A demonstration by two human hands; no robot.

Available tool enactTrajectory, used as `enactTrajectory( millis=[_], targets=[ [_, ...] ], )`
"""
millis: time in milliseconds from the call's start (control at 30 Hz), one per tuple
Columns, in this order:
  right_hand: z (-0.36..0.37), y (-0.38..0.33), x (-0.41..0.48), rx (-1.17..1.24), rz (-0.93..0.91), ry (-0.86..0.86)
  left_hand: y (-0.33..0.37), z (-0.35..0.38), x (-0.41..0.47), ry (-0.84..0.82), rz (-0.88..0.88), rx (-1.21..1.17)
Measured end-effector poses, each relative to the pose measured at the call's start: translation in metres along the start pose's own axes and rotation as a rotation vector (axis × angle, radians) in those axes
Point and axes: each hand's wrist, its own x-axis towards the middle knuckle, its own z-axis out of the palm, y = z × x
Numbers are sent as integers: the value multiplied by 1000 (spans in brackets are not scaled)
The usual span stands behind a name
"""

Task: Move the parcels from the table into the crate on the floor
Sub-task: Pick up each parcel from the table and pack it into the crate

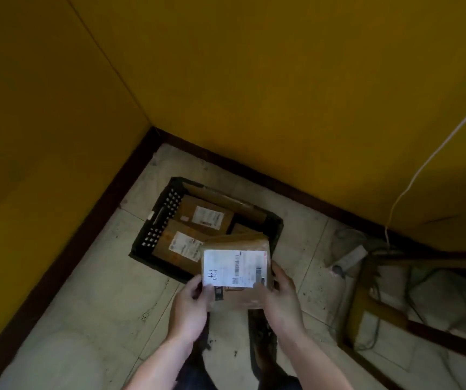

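Brown cardboard parcel [236, 266], white label up, held in both hands. Left hand [191, 305] pinches its left edge and right hand [282, 299] wraps round its right edge. It hangs over the near corner of the black crate [158, 218], which sits on the tiled floor [91, 305] in a yellow-walled corner. Two labelled boxes lie flat inside the crate: far box [206, 218], near box [181, 244]. White cable [411, 178] and power strip [350, 258] at right.

We have a single wide-angle view from our head, facing forward and steeply down at the crate [161, 218]. It sits mid-frame, fairly near, with yellow walls [282, 80] rising beyond it.
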Motion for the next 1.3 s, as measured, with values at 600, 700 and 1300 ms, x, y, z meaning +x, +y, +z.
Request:
enactTrajectory(
  millis=[600, 700, 1300],
  targets=[
    [109, 98, 292, 228, 263, 160, -48, 107, 353, -506, -27, 272],
    [110, 109, 310, 222, 281, 172, -57, 123, 372, -479, -3, 388],
    [58, 59, 220, 40, 205, 25, -10, 98, 269, -334, -50, 163]
  ],
)
